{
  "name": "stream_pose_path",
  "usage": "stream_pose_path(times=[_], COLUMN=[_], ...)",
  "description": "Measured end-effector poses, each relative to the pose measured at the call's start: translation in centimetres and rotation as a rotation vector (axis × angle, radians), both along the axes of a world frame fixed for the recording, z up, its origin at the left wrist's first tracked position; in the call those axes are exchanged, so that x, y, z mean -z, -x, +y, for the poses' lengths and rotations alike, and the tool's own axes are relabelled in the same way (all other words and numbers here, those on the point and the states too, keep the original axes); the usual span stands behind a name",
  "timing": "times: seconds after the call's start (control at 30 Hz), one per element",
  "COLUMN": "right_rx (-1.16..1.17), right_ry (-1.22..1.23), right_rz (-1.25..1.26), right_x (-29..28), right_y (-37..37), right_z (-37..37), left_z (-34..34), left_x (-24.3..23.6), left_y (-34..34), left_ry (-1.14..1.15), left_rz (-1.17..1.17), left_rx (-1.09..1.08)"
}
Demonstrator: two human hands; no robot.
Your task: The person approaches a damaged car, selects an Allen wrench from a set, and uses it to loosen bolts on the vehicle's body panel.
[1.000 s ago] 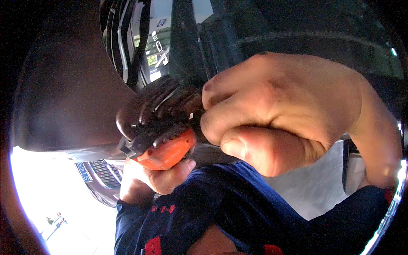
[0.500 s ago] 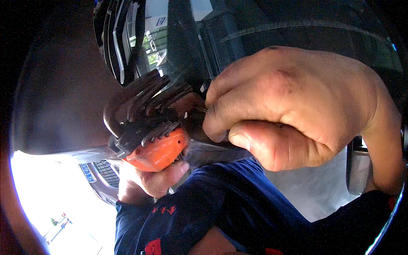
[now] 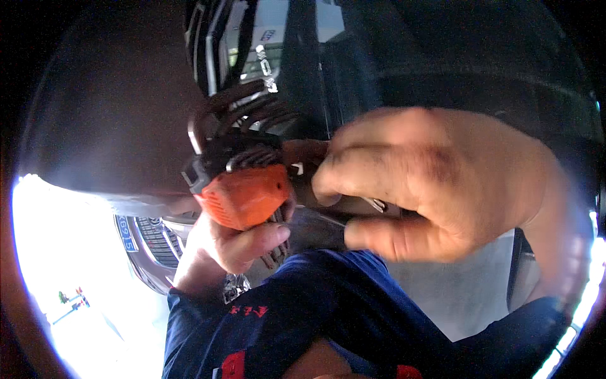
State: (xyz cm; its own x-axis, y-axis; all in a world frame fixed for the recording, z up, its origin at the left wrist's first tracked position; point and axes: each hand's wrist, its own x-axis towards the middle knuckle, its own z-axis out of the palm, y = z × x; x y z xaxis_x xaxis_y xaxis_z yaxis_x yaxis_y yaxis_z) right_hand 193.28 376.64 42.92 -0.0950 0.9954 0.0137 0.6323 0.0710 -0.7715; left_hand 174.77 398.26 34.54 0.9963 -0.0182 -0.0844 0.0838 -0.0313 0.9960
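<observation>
In my left hand (image 3: pixel 237 243), at the left of centre, is a hex key set in an orange and black holder (image 3: pixel 246 196). The thumb presses on the holder's lower side, and several dark bent keys (image 3: pixel 237 110) fan out from its top. My right hand (image 3: pixel 435 183) hangs to its right, smeared by motion. Its thumb and forefinger stand apart. A small shiny metal end (image 3: pixel 377 204) shows in the gap between them; I cannot tell whether the hand touches it.
Above the hands spreads a dark, glossy curved car panel (image 3: pixel 454 57), with a slatted black part (image 3: pixel 205 50) at its left. Below are my dark blue clothes (image 3: pixel 303 303). Another car's front (image 3: pixel 154 243) with a blue plate stands in bright light at the lower left.
My right hand's thumb has parted from the forefinger, and the hand has moved slightly down. The hex key set and my left hand sit further right in the picture.
</observation>
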Motion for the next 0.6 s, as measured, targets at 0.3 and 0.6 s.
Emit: stream_pose_path(times=[0.3, 0.6], right_rx=[0.065, 0.138], right_ry=[-0.093, -0.354], right_rz=[-0.276, -0.150], right_x=[-1.3, -6.4], right_y=[2.6, 4.3], right_z=[2.4, 1.2], left_z=[2.4, 2.2], left_x=[-0.6, 0.9], left_y=[0.1, 3.0], left_ry=[0.015, 0.314], left_rz=[-0.047, -0.279], left_rx=[0.040, -0.011])
